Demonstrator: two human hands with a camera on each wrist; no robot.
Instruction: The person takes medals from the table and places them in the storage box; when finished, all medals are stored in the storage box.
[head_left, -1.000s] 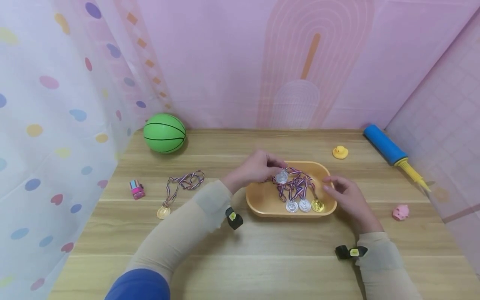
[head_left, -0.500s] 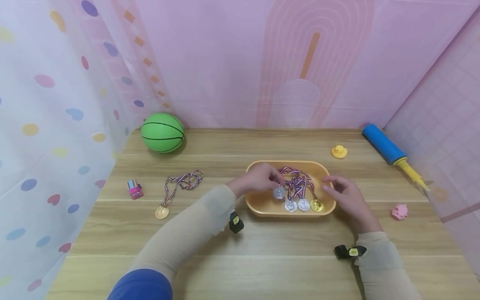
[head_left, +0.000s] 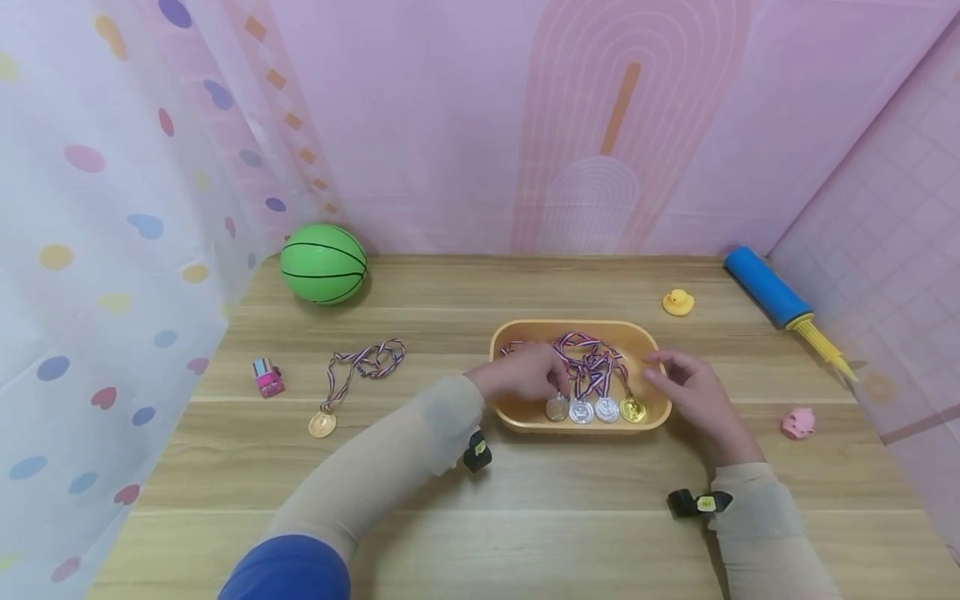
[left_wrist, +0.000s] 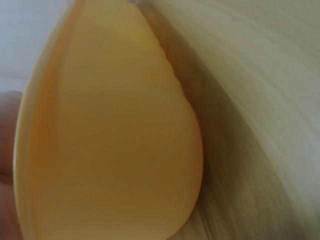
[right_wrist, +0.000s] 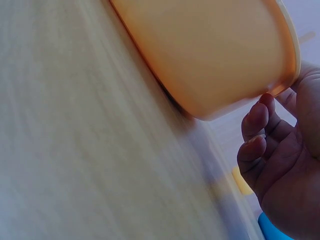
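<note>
An oval orange plastic basin holds several medals on striped ribbons. Along its near side lie two silver medals and a gold medal in a row. My left hand reaches down inside the basin and pinches another silver medal near its top, at the left end of that row. My right hand grips the basin's right rim, thumb over the edge and fingers outside below it, as the right wrist view shows. In the left wrist view the basin wall hides most of my left hand.
Left of the basin, a gold medal with its ribbon lies on the wooden table. A green ball, a small pink toy, a yellow duck, a blue pump and a pink pig stand around.
My left hand has brought the silver medal from the basin's back toward its near side, down beside the other medals. My right hand has stayed at the rim.
</note>
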